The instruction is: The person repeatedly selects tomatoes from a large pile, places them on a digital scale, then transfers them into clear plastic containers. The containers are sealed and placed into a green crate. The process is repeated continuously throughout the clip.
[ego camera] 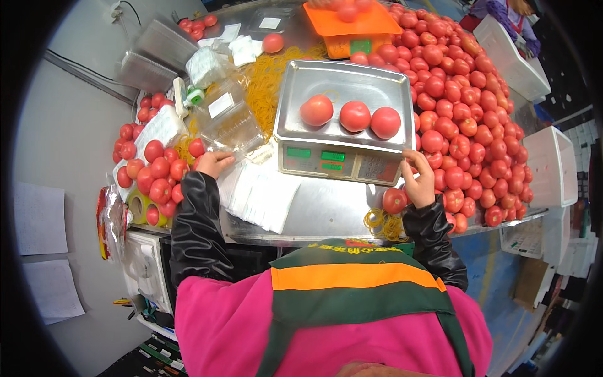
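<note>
A digital scale (339, 162) with a steel pan (348, 85) stands before me, its green displays lit. Three pink-red tomatoes (354, 116) sit in a row on the pan, with a yellow rubber band behind the left one. My right hand (419, 181) is at the scale's front right corner, thumb and fingers apart, fingertips at its edge. A single tomato (394, 200) lies just below that hand. My left hand (214, 163) is beside a clear plastic clamshell box (231, 122) and a stack of white pads (261, 193); whether it grips the box edge is unclear.
A large heap of tomatoes (452, 108) fills the right side, with a smaller pile (160, 174) at left. Rubber bands (266, 85) spread behind the box. Stacked clear boxes (165, 45) stand back left. Beyond is an orange scale (353, 26); a person works near white foam crates (511, 56).
</note>
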Tool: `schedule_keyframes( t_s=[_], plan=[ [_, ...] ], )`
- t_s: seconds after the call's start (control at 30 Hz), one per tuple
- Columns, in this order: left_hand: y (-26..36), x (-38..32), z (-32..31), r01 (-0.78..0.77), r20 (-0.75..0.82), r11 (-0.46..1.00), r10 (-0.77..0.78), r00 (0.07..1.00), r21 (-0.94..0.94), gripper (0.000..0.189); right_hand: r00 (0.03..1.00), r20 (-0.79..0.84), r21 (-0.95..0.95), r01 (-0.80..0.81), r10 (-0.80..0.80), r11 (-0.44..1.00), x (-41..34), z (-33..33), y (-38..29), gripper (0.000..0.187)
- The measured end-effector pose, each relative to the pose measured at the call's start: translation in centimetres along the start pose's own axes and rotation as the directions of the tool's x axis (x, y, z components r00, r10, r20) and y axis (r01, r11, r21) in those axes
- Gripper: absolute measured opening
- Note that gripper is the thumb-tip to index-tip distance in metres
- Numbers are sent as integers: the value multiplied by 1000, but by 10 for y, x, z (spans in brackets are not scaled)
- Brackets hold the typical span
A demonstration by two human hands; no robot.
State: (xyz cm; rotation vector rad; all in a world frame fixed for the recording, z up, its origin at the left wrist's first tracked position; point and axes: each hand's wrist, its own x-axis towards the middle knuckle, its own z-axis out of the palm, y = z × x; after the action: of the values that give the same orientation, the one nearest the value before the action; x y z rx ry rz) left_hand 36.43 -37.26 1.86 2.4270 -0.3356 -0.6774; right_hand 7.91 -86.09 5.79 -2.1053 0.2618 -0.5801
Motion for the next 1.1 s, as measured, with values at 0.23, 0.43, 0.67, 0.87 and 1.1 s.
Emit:
schedule_keyframes(
  t_s=[0.23, 0.43, 0.67, 0.87, 1.1],
  plan=[
    [10, 12, -1, -218, -130, 918, 274, 953, 330, 25, 999, -32, 42, -34, 36, 999, -15, -2, 5, 22],
    [46, -14, -2, -187, -333, 523, 739, 585, 832, 12, 997, 42, 51, -68, 66, 996, -23, 1, 1, 18],
    [113, -104, 120, -746, -366, 556, 823, 434, 366, 36, 985, 137, 237, -139, 108, 961, -15, 27, -31, 14],
    [115, -148, 216, -781, 335, 605, 711, 618, 156, 44, 949, -30, -111, 309, -314, 945, 74, 57, -63, 17],
    [120, -141, 220, -812, 380, 566, 727, 572, 138, 49, 775, 632, -301, 281, -30, 911, 166, 142, -99, 37]
  ],
)
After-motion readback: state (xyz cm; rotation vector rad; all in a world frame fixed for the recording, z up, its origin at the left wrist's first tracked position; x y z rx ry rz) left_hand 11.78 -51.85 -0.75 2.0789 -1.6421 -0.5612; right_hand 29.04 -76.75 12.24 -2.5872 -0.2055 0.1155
